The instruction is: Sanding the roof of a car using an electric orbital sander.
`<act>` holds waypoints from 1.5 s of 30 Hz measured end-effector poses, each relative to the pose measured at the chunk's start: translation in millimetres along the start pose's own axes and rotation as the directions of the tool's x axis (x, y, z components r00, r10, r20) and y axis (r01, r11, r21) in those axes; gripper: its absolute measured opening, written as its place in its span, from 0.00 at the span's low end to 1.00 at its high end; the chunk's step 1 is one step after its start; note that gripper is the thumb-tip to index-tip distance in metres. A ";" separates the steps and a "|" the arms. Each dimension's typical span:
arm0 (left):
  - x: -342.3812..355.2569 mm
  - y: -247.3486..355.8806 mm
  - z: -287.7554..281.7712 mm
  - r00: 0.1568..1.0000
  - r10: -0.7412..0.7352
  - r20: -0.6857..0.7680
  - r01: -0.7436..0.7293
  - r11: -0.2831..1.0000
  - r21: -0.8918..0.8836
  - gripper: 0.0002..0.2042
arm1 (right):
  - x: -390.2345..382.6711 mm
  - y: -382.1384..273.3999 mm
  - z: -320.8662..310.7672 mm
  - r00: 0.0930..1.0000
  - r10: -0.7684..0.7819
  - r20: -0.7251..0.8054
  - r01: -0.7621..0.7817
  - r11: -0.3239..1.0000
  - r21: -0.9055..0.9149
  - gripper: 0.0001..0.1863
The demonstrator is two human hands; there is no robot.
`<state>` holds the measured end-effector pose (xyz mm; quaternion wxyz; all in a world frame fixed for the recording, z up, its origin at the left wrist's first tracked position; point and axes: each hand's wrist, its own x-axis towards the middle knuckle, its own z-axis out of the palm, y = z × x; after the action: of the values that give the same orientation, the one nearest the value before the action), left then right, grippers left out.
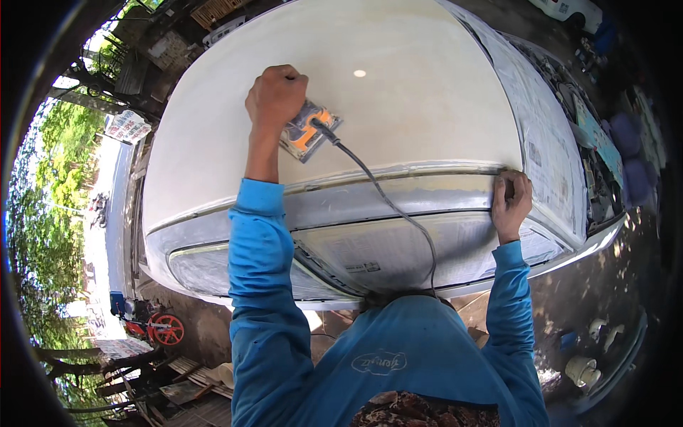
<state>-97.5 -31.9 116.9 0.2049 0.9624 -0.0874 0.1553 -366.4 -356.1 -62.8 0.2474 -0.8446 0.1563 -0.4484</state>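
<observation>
My left hand is closed over an orange and grey electric sander, whose square base lies on the pale car roof. The hand covers much of the tool's body. From the sander a dark power cord runs across the roof edge and down the car's side towards me. My right hand rests with curled fingers at the roof's near edge, by the windshield corner. Whether anything lies inside those fingers is hidden. A small bright round spot shows on the roof.
Paper covers the side windows and the windshield. To the right, the engine bay is exposed. A motorbike with a red wheel stands at the lower left. A whitish container sits on the ground at the lower right.
</observation>
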 end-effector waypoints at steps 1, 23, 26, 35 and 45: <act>1.0 -11.2 -6.7 1.000 -0.023 0.006 0.023 1.000 0.000 0.12 | 0.2 -0.7 0.0 1.000 -0.006 0.006 0.006 1.000 -0.008 0.04; -38.9 79.5 20.4 0.985 0.153 0.075 -0.146 0.985 -0.094 0.09 | -0.6 1.4 1.1 1.000 -0.005 0.002 0.005 0.999 -0.044 0.05; -44.7 105.7 32.0 0.970 0.226 0.094 -0.211 0.966 -0.147 0.09 | -0.9 1.8 0.7 1.000 0.001 -0.002 -0.001 0.999 -0.053 0.05; -63.6 159.0 53.3 0.909 0.395 0.135 -0.376 0.915 -0.145 0.10 | -0.5 4.4 0.0 1.000 -0.028 -0.011 0.028 0.998 -0.048 0.05; -56.0 64.1 10.0 0.971 0.221 0.085 -0.207 0.967 -0.150 0.08 | -1.8 1.5 -1.7 1.000 -0.015 0.010 0.015 0.999 -0.033 0.04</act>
<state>-162.2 -88.0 113.0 0.2495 0.9371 -0.2119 0.1212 -368.8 -356.9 -64.0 0.2308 -0.8519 0.1563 -0.4433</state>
